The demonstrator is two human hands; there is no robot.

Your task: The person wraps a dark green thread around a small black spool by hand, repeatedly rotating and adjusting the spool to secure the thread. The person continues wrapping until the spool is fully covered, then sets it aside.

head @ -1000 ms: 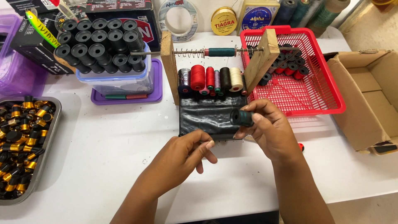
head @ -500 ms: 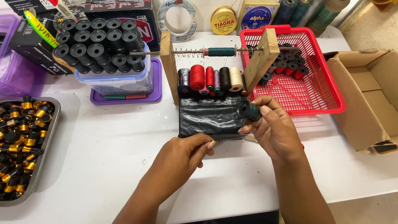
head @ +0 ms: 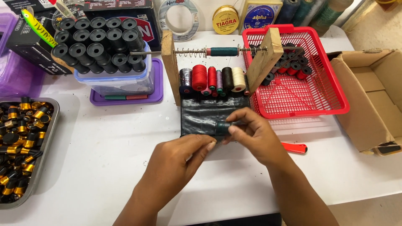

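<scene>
My right hand pinches a small dark teal thread-wound spool over the black wrapped base of the wooden winding frame; my left hand steadies it with fingertips closed at its end; I judge the winding done, since the spool is off the frame's metal rod; putting it away remains.

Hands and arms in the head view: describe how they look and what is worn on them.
The left hand and right hand are both bare: no gloves, rings, watch or bands show. The forearms are uncovered to the bottom edge, with no sleeve in view. Fingernails are short and plain.
</scene>
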